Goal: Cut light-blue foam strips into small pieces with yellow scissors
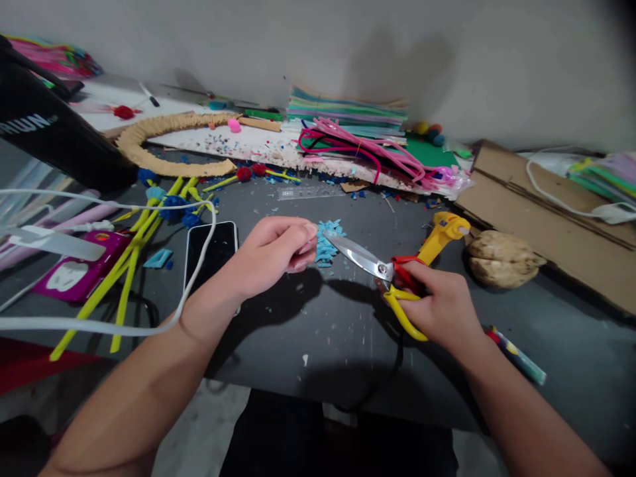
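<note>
My right hand (444,305) grips a pair of scissors (358,255) by its red and yellow handles. The blades look closed, or nearly so, and point up and left at a small pile of light blue cut bits (326,245). My left hand (278,252) is pinched closed just left of the pile. What its fingertips hold, if anything, is hidden. Beyond the right hand lies a yellow glue gun (442,235). Under the left forearm, a phone (211,248) with a dark screen is partly covered.
Yellow stems (126,275) with blue tufts and a purple device (82,271) lie left, crossed by a white cable (196,271). A tan ring (144,142), pink pipe cleaners (358,149) and a clear ruler (311,192) are behind. Cardboard (541,225) and a brown lump (501,258) stand right.
</note>
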`<state>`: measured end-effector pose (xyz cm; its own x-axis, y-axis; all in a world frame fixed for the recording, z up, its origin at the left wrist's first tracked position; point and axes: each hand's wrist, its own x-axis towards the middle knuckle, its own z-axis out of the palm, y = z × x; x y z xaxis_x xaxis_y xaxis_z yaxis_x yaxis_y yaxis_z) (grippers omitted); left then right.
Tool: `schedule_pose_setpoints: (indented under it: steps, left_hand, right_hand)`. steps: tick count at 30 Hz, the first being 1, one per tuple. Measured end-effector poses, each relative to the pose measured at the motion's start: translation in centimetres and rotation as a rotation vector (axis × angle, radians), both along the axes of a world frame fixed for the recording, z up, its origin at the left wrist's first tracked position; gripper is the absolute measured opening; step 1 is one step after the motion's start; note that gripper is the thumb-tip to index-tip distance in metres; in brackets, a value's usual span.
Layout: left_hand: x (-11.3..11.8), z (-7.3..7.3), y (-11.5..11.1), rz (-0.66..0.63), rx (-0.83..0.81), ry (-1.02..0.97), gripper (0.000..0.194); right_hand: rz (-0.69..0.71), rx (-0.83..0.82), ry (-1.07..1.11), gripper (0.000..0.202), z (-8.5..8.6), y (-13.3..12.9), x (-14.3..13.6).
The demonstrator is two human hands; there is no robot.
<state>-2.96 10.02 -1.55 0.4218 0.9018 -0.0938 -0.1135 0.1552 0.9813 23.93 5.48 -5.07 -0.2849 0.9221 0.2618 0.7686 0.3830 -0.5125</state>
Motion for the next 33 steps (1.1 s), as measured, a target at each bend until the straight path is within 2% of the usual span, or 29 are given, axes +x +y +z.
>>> schedule_pose_setpoints:
  steps: [8,13,17,23,33]
  left_hand:
    - [-0.07,-0.08,0.06,0.031,0.054,0.046,0.034]
    - [-0.13,-0.23,0.12,0.083,0.109,0.072,0.025]
    - [0.02,-0.20,-0.10,0.158,0.240,0.114,0.016]
    - [0.11,0.17,-0.41,0.179,0.373,0.274,0.014]
    - [0.06,0.17,-0.51,0.212,0.380,0.313,0.014]
  right_hand:
    - [-0.006,-0.005,0.008,0.011,0.33,-0.08,-0.10]
    - [-0.033,0.001,0.026,0.008,0.51,-0.11,-0.10]
    - [-0.032,-0.019,0.039,0.013,0.46,-0.14,-0.05]
    - [-0.035,-0.040,0.034,0.010,0.50,-0.10,-0.16]
    - [-0.076,-0.062,0.044,0.012,0.75,-0.13,-0.29]
